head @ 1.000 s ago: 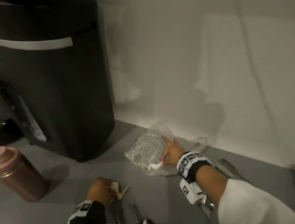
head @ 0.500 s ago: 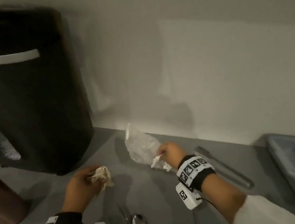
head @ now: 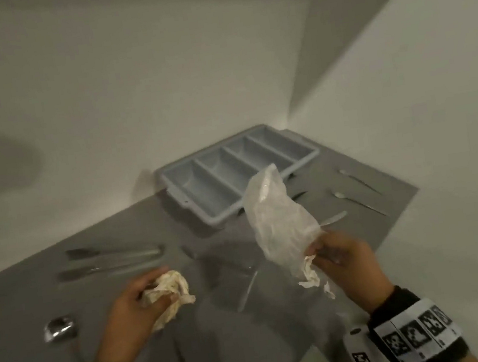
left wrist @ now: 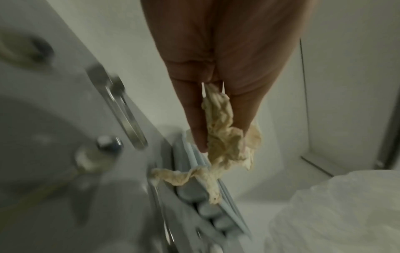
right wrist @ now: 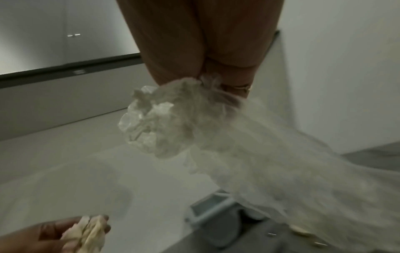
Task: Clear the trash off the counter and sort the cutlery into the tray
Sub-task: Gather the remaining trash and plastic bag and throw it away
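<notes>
My left hand (head: 143,298) grips a crumpled beige napkin (head: 168,289) above the grey counter (head: 33,301); the left wrist view shows the napkin (left wrist: 225,142) hanging from my fingers. My right hand (head: 337,256) holds a clear plastic bag (head: 277,221) together with a scrap of white paper (head: 311,275), lifted off the counter. The bag (right wrist: 238,145) trails away from my fingers in the right wrist view. A pale blue cutlery tray (head: 178,195) with several compartments sits in the back corner; its visible compartments hold nothing.
Two knives (head: 113,256) lie at the left back of the counter, a spoon (head: 57,329) at the front left. More cutlery (head: 359,194) is scattered to the right of the tray. White walls close off the back and right sides.
The view has swung right: the black appliance and pink bottle are out of sight and the tray is in full view. Both hands have lifted their trash higher off the counter.
</notes>
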A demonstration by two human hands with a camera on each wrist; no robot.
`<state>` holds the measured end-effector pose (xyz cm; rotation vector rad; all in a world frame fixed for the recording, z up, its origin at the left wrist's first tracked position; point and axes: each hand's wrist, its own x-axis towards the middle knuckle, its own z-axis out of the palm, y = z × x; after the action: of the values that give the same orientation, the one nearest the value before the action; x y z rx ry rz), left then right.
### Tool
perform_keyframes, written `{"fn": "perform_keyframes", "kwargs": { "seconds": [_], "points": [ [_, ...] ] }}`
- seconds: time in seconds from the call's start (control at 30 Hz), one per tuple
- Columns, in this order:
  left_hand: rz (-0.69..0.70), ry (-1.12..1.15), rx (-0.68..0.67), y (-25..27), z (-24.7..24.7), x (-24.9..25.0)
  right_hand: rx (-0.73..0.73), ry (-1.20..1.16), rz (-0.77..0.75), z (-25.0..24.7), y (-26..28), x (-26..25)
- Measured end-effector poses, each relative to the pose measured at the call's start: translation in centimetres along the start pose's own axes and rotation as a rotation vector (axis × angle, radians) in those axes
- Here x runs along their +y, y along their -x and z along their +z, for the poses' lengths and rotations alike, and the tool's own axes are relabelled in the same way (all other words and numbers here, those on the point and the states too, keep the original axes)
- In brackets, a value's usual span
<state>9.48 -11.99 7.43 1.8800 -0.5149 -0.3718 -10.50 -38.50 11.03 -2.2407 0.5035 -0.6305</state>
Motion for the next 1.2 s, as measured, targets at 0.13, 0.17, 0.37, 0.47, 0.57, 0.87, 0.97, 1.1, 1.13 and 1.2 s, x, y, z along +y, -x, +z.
{"fn": "perform_keyframes", "kwargs": {
  "seconds": [0.13,0.17,0.37,0.47,0.57,0.87,0.97,1.1,1.13,1.2],
  "points": [
    [0.028,0.042,-0.259,0.4,13.8,3.1,0.061,0.003,0.185,-7.7,5.8,8.3],
    [0.016,0.050,-0.315,0.8,17.3,3.4,0.075,0.011,0.232,-9.4,7.2,10.3],
    [-0.042,-0.015,-0.576,3.3,32.9,4.1,0.122,-0.019,0.601,-16.0,14.5,20.5],
    [-0.100,-0.074,-0.733,3.6,39.3,4.1,0.143,-0.050,0.756,-19.0,17.0,23.7],
    [-0.116,-0.165,-0.849,3.0,45.6,3.0,0.216,-0.071,0.881,-20.8,19.0,27.5],
    [-0.247,-0.498,-1.026,-0.1,66.6,-7.8,0.212,-0.016,1.244,-18.2,24.5,44.3],
    [-0.241,-0.581,-1.093,-0.3,72.6,-11.1,0.129,-0.002,1.301,-16.6,26.1,49.5],
    [-0.193,-0.632,-1.102,-0.4,79.6,-16.0,0.071,-0.015,1.369,-14.3,28.5,54.9],
    [-0.222,-0.623,-1.108,-0.5,81.1,-17.6,0.060,-0.028,1.383,-13.5,29.1,56.0],
    [-0.300,-0.582,-1.165,-0.9,83.9,-20.9,0.003,-0.037,1.390,-12.0,30.1,57.8]
  ]
}}
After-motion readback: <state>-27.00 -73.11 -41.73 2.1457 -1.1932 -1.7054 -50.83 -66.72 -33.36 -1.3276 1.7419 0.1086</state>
